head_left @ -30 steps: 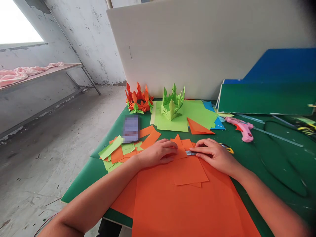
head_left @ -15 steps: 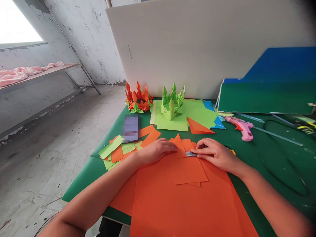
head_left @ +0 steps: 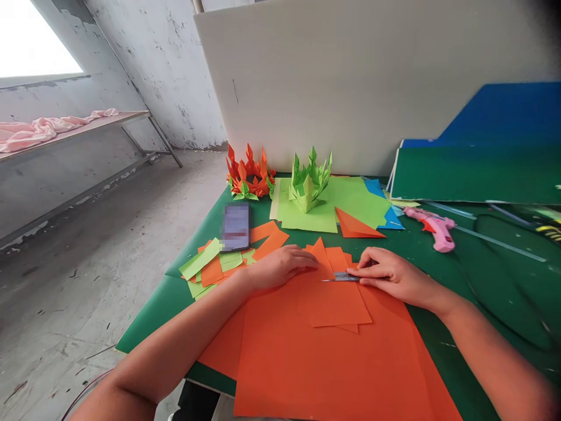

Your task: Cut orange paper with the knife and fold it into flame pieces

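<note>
My left hand [head_left: 287,266] lies flat on the orange paper, fingers stretched out beside a pointed orange piece [head_left: 322,260]. Between the fingertips of my right hand [head_left: 388,273] is a utility knife [head_left: 346,276]; its metal front and thin blade point left across the paper, and its rear is hidden by the hand. Beneath the blade, smaller orange pieces [head_left: 339,307] rest in a stack on a large orange sheet [head_left: 324,368]. Part of the stack is covered by my left hand.
Behind stand a red paper crown [head_left: 242,171] and a green paper crown [head_left: 307,190]. A phone [head_left: 235,228] lies by green and orange scraps [head_left: 210,266] at left. To the right are a folded orange triangle [head_left: 357,225], a pink glue gun [head_left: 433,228] and a green board [head_left: 473,172].
My right hand has shifted slightly right and pulled back, and more of the knife's metal front and blade now shows. My left hand stays flat on the paper.
</note>
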The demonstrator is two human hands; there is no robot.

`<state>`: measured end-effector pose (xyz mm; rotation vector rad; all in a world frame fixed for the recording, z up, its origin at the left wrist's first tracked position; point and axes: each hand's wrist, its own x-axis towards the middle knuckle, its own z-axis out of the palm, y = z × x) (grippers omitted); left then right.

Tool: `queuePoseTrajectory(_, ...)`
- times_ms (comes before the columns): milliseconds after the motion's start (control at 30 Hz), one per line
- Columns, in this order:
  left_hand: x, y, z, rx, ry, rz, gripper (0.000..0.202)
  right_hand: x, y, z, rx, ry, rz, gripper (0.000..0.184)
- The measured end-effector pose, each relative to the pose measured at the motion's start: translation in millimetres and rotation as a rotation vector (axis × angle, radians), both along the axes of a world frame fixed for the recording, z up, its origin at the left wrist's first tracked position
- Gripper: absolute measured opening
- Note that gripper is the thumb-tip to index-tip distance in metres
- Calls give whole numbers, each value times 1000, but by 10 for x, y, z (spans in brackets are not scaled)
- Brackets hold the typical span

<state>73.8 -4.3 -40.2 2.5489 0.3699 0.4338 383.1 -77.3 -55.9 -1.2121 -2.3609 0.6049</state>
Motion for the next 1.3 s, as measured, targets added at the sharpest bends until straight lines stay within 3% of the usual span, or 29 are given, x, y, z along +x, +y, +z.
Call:
queuePoseTrajectory(433, 4, 28, 18, -29, -20, -1, 33, -226, -30, 49, 112, 37, 32, 30)
queuePoseTrajectory(933, 4, 39, -17, -47, -48, -11, 32, -426, -82, 111, 64, 29, 11, 26)
queuePoseTrajectory(1300, 2, 49, 19, -53, -36, -36, 33, -659, -80, 130, 125, 8, 44, 27)
